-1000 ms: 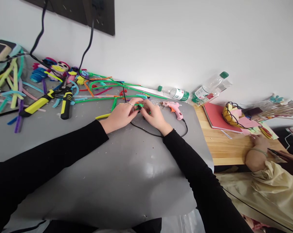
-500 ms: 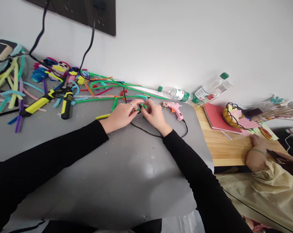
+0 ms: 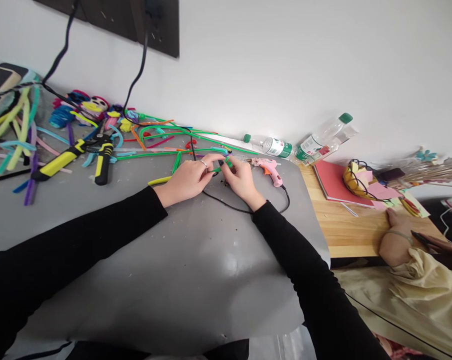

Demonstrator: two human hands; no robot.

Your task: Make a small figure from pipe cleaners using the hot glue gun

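Observation:
Both my hands meet over the grey table [image 3: 196,260], fingertips pinched on a short green pipe cleaner [image 3: 217,170]. My left hand [image 3: 186,179], with a ring on one finger, grips its left end. At the other end my right hand [image 3: 241,181] has thumb and fingers closed on it; part of the piece is hidden by the fingers. Just right of my right hand lies a pink glue gun [image 3: 270,170], its black cord looping below my hands. A yellow pipe cleaner [image 3: 159,181] and a folded green one [image 3: 177,161] lie beside my left hand.
Yellow-black pliers [image 3: 66,157], several loose pipe cleaners [image 3: 23,130] and small pipe-cleaner figures [image 3: 94,107] fill the left. Plastic bottles [image 3: 276,146] lie by the wall. On the wooden table [image 3: 338,232] are a red notebook [image 3: 334,182] and a basket [image 3: 355,180]. Another person's arm [image 3: 396,245] rests there.
My right hand has shifted slightly right, away from my left, and more of the green pipe cleaner shows between them. My left hand has barely moved.

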